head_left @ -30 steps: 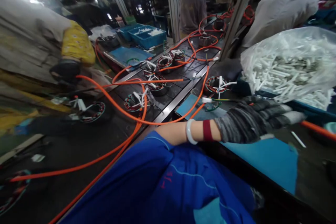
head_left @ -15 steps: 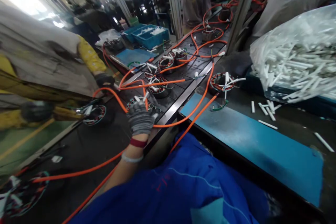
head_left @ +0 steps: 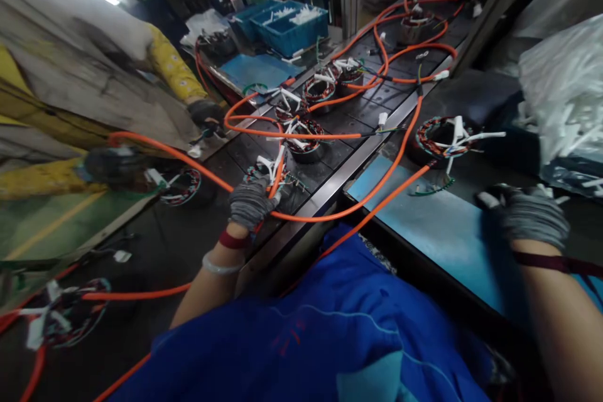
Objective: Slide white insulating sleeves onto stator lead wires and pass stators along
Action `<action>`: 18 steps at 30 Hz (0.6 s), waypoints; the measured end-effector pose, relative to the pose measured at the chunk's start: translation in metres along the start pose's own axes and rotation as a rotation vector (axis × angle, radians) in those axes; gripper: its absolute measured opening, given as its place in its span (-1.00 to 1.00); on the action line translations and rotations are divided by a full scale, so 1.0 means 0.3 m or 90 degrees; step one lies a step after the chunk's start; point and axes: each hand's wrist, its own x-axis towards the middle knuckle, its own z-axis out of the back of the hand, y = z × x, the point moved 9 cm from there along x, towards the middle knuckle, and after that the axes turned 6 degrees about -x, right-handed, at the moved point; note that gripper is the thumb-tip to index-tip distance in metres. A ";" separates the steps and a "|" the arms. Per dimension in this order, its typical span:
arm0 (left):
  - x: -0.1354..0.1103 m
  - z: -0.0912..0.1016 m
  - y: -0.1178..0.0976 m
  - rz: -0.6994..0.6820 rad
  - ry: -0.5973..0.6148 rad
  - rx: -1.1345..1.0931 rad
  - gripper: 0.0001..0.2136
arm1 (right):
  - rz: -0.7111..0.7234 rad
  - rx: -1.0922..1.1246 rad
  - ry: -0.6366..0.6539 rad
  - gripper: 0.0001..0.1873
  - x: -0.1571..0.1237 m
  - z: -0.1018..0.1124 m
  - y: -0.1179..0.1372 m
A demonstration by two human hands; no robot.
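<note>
My left hand (head_left: 252, 202), in a grey striped glove, is closed on an orange cable (head_left: 279, 179) beside a wire-wound motor stator (head_left: 264, 173) on the dark line. White sleeves (head_left: 274, 162) stick up from that stator. My right hand (head_left: 534, 220), gloved alike, reaches low over the bench at the right, among loose white tubes (head_left: 544, 191). Its dark fingers are blurred, and whether they grip a tube cannot be seen. Left of it, another stator (head_left: 440, 138) with white sleeves and an orange lead stands behind a blue sheet (head_left: 409, 213).
Several stators (head_left: 320, 89) and looping orange cables (head_left: 367, 201) crowd the line. A metal rail (head_left: 325, 195) edges it. A clear bag of white tubes (head_left: 570, 100) stands at right, blue bins (head_left: 294, 31) behind. Across the line, a co-worker's gloved hands (head_left: 115, 168) handle a stator.
My right hand has come into view over the loose tubes. My left hand has slid from atop the stator to its near left side and curled round the cable. The view has turned right.
</note>
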 end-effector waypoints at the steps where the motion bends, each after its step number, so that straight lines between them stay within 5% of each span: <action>1: -0.008 -0.007 0.002 -0.001 -0.001 -0.008 -0.47 | -0.005 -0.004 0.013 -0.30 0.010 -0.011 -0.005; 8: -0.024 -0.030 0.015 -0.013 -0.008 -0.059 -0.60 | -0.094 -0.011 0.055 -0.32 0.061 -0.089 -0.109; 18: -0.149 0.052 -0.015 0.029 -0.082 0.052 -0.58 | -0.049 -0.014 0.019 -0.29 0.064 -0.115 -0.128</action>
